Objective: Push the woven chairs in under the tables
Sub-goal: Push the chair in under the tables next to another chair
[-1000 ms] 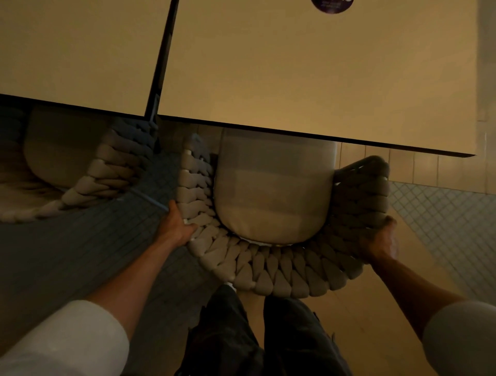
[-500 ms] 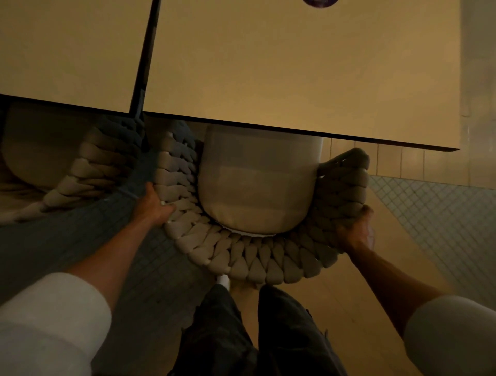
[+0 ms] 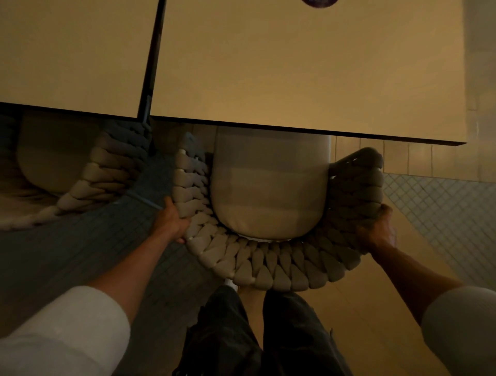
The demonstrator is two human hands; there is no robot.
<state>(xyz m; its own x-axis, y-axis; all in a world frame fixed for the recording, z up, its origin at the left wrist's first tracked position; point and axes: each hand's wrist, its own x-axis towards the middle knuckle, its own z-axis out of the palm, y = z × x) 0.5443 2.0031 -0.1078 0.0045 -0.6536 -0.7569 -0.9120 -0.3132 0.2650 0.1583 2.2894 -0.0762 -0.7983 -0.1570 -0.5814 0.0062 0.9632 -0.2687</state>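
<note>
A woven chair (image 3: 268,265) with a thick braided curved back and a pale seat cushion (image 3: 268,193) stands right in front of me. The front part of its seat is hidden under the beige table (image 3: 295,67). My left hand (image 3: 171,222) grips the left side of the woven back. On the back's right side, my right hand (image 3: 375,228) holds the weave. A second woven chair (image 3: 107,171) sits at the left, partly under the neighbouring table (image 3: 72,53).
A dark gap separates the two tabletops. The floor is small grey tiles at the left and lighter tiles at the right, with a tiled wall at the far right. My dark-trousered legs (image 3: 257,335) stand just behind the chair. A dark round object (image 3: 319,2) lies at the table's top edge.
The chair has slid a little farther under the table, with both hands staying on its back. The view shifted slightly.
</note>
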